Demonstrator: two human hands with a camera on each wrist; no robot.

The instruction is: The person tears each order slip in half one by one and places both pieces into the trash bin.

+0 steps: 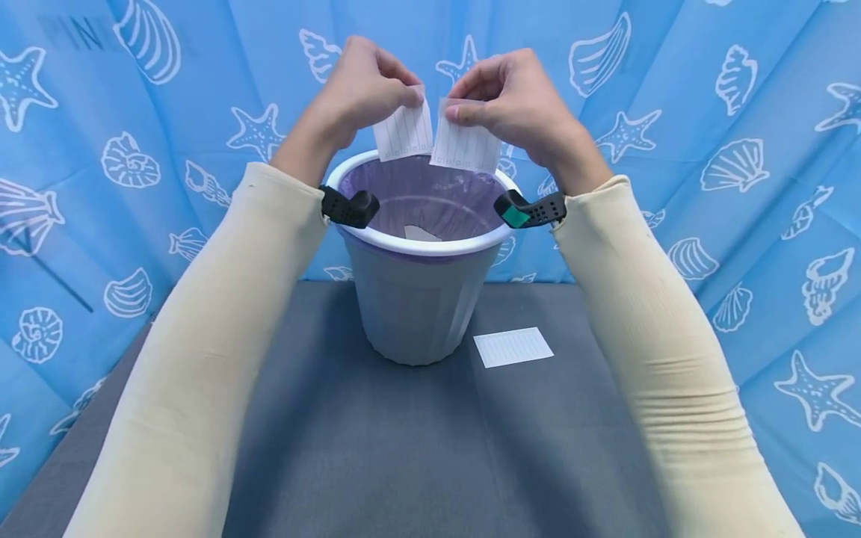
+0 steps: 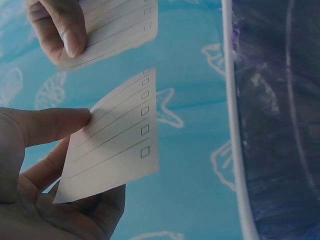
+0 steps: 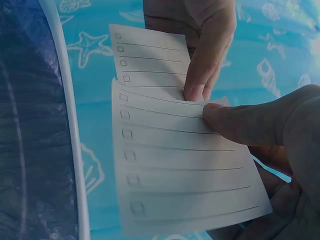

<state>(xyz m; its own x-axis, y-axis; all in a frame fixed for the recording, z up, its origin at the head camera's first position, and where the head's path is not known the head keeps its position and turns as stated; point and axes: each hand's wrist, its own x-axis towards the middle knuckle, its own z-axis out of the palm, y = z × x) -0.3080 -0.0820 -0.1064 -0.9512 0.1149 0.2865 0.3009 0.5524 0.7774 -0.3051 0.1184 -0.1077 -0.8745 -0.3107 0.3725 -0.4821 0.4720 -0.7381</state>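
Above the far rim of a bin (image 1: 417, 306), my left hand (image 1: 363, 86) pinches a piece of lined paper (image 1: 402, 136) between thumb and fingers. My right hand (image 1: 521, 101) pinches a second lined piece (image 1: 466, 146) just beside it. Both pieces carry ruled lines and a row of small checkboxes along one edge. The left wrist view shows a gap between the left piece (image 2: 117, 142) and the right one (image 2: 117, 30). In the right wrist view, the right piece (image 3: 180, 160) overlaps the other in front.
A purple liner (image 1: 444, 190) covers the bin's inside, where a white scrap (image 1: 420, 233) lies. On the grey tabletop (image 1: 403, 448), a lined white card (image 1: 513, 347) lies right of the bin. A blue shell-patterned curtain (image 1: 740, 224) hangs behind.
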